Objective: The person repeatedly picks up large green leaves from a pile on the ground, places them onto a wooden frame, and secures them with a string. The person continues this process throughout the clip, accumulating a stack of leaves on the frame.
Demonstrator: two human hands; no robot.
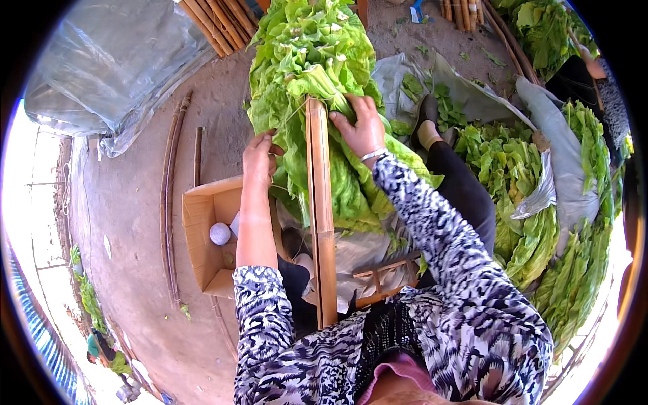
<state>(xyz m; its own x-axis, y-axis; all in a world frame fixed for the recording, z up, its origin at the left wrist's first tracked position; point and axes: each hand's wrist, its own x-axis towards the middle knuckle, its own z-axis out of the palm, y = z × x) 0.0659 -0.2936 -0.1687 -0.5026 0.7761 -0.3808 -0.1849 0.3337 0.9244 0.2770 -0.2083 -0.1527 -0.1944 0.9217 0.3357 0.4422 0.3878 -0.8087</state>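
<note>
A split bamboo pole [320,196] runs away from my body, with a thick pile of large green leaves [297,40] heaped along its far part. A bunch of pale leaf stems [321,84] lies across the top of the pole. My right hand [364,128] grips the leaves at those stems, thumb toward the pole. Left of the pole, my left hand [258,156] has its fingers curled and pinched beside the leaves. A thin string [291,113] runs from near the pole toward this hand and appears held in its fingers.
An open cardboard box [202,196] with a white ball [219,233] inside stands left of my legs. Thin poles [173,202] lie on the floor. More leaves [499,182] are heaped at the right by grey sheeting [574,162]. Another person's arm [611,94] shows at far right.
</note>
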